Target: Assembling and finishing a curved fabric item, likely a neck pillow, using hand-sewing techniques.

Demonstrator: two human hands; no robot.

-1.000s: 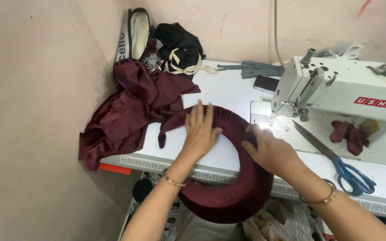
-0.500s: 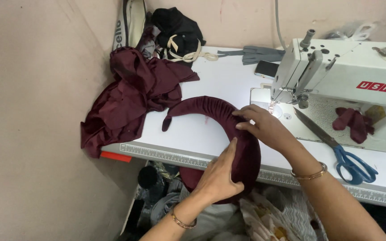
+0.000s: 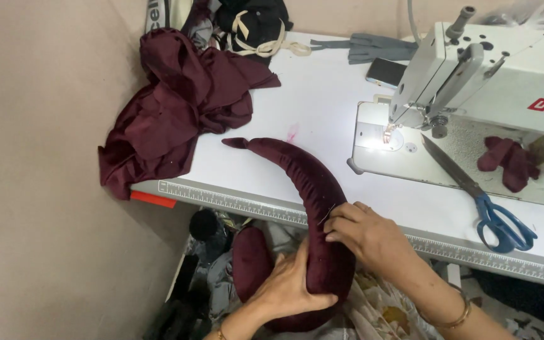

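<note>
At table's front edge, left hand cups the bend of a maroon velvet stuffed roll from below, fingers wrapped on it. Right hand pinches the roll's top side, fingers curled shut. Roll's pointed tip lies on the white table. Maroon cloth heap left; sewing machine and blue-handled scissors right.

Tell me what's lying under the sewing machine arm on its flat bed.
On the white sewing machine bed lie long blue-handled scissors and a crumpled maroon fabric scrap. The machine's arm hides whatever lies farther back.
</note>
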